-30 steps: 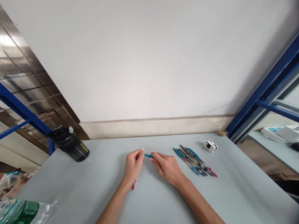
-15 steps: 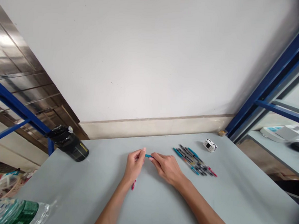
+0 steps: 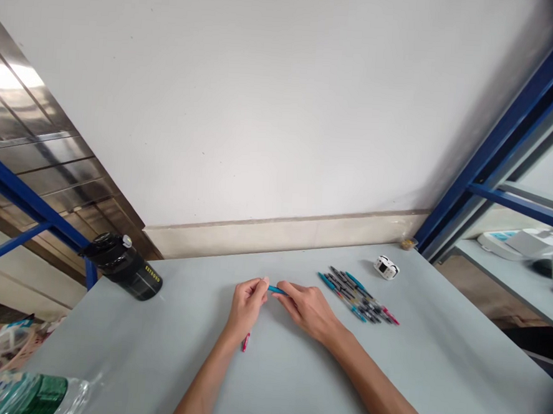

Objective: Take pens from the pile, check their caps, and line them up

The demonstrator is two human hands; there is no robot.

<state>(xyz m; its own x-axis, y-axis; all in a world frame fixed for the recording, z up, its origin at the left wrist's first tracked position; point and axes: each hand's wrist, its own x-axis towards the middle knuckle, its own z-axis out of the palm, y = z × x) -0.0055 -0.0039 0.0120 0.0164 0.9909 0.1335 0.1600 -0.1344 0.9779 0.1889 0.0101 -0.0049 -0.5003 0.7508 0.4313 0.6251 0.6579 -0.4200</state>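
Slim, smooth teal-blue pen (image 3: 277, 289), straight cylinder, above matte grey tabletop (image 3: 193, 345), spanning 2 bare hands. Long axis roughly left-right, right end slightly nearer the wearer; both ends covered by fingers, tip direction unreadable. Left hand (image 3: 246, 306) pinches 1 end, right hand (image 3: 306, 305) the other. Pink-red pen (image 3: 246, 342) by left wrist. Glossy plastic pens (image 3: 359, 297) heaped roughly parallel, right.

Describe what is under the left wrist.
Part of a red pen-like piece shows on the grey table, beside the wrist of the left hand; anything directly beneath is covered.
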